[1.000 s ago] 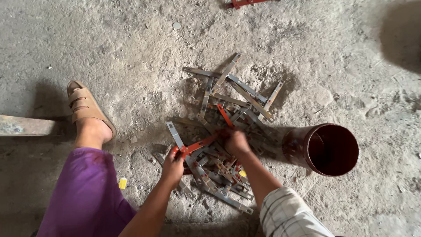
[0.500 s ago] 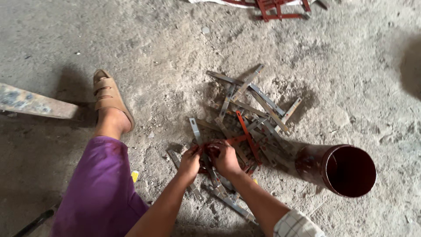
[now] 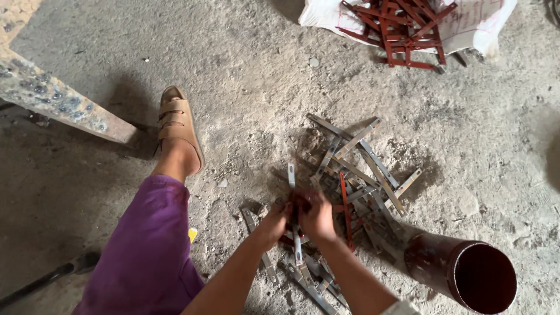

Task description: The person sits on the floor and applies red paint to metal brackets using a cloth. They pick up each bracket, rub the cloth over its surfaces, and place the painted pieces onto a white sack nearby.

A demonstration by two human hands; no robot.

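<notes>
From my head view, my left hand [image 3: 273, 220] and right hand [image 3: 318, 217] press together, both clamped around a grey metal strip [image 3: 294, 224] standing over the heap of metal strips [image 3: 356, 175] on the concrete floor [image 3: 245, 76].

Both forearms reach forward and down from the bottom edge of the view, converging until the two hands sit side by side, touching or nearly so. The left hand [image 3: 273, 220] is curled into a loose fist with its knuckles up, and the right hand [image 3: 318, 214] is likewise closed, its back turned to the camera and its fingers folded under. The left leg, knee bent, stretches ahead at the left, its foot flat on the ground.
</notes>
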